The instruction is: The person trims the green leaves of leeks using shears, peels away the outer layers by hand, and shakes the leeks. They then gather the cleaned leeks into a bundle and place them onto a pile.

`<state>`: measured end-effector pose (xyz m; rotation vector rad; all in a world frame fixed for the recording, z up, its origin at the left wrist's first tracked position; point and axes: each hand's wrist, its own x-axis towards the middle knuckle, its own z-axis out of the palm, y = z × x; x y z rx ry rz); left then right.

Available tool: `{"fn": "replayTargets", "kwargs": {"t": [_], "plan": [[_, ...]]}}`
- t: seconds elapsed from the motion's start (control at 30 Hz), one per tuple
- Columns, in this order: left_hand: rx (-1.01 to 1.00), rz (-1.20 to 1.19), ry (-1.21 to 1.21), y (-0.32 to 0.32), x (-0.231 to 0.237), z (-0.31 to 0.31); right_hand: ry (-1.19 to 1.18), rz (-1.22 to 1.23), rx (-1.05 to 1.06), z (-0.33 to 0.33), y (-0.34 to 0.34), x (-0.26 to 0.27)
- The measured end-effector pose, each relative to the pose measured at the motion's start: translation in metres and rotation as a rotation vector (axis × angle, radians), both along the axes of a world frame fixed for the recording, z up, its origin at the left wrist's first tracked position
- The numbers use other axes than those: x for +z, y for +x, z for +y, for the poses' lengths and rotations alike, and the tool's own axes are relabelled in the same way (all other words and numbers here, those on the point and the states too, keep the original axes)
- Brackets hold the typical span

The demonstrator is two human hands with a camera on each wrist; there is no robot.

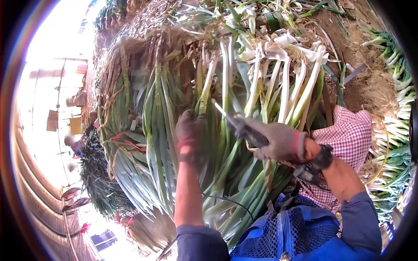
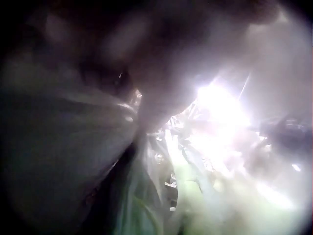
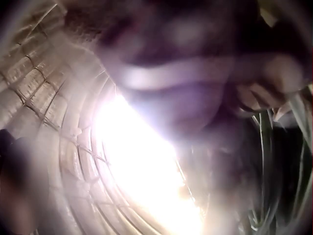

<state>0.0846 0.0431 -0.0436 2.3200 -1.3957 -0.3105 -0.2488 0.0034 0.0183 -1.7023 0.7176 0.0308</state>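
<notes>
In the head view, my left hand (image 1: 190,132), in a grey glove with a red cuff, grips a green onion stalk (image 1: 208,87) on the pile. My right hand (image 1: 281,141), gloved the same way, holds a knife (image 1: 251,132) by its dark handle. The knife's short blade points up and left, close beside the left hand's stalk. Peeled white stalks (image 1: 285,87) lie on the right of the pile, and untrimmed onions with brown roots (image 1: 159,82) on the left. Both wrist views are dark and blurred; green leaves (image 2: 137,210) show below the left hand.
A checked cloth (image 1: 348,135) covers the lap area beside the right arm. Rows of white-stemmed onions (image 1: 402,95) lie at the far right. Loose peelings and roots (image 1: 379,82) litter the ground. Another dark green bundle (image 1: 102,174) is on the left, near a curved plastic wall (image 1: 39,195).
</notes>
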Motion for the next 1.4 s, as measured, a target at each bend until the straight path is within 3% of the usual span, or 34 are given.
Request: {"fn": "replayTargets", "kwargs": {"t": [0.03,0.13,0.23,0.3,0.47,0.53,0.67,0.87,0.97,1.07,1.13,1.2,1.4], "plan": [[-0.057,-0.081,0.026,0.022,-0.018,-0.001,0.009,0.034,-0.026,-0.007,0.011,-0.003],[-0.027,0.003,-0.052,0.012,-0.010,0.005,0.086,0.100,0.012,-0.009,0.038,0.003],[-0.011,-0.054,-0.096,0.011,-0.014,0.008,-0.014,0.050,0.026,-0.001,0.063,-0.012],[-0.021,-0.092,-0.111,0.005,-0.007,0.010,0.043,0.239,-0.129,-0.008,0.078,-0.012],[-0.081,-0.329,-0.161,0.005,-0.015,0.011,-0.011,0.081,-0.033,0.001,0.080,-0.014],[-0.135,-0.410,-0.143,0.011,-0.022,0.009,0.051,0.240,-0.117,-0.019,0.091,-0.009],[-0.174,-0.407,-0.048,0.010,-0.010,0.004,0.061,0.306,-0.274,-0.069,0.103,-0.024],[-0.101,-0.353,0.126,0.008,0.001,-0.004,-0.127,0.274,-0.299,-0.123,0.116,-0.059],[-0.081,-0.303,0.146,0.010,0.002,-0.004,0.011,0.059,-0.195,-0.089,0.104,-0.055],[-0.097,-0.249,0.089,0.012,-0.005,0.000,0.214,0.125,-0.107,-0.033,0.084,-0.016],[-0.088,-0.307,0.022,0.009,-0.005,0.001,0.204,0.110,-0.015,-0.006,0.073,-0.009],[-0.086,-0.342,0.020,0.011,-0.009,0.001,0.044,0.037,0.015,0.011,0.071,-0.019],[-0.091,-0.381,-0.008,0.016,-0.017,0.004,0.023,0.113,-0.039,-0.003,0.085,-0.013]]}}
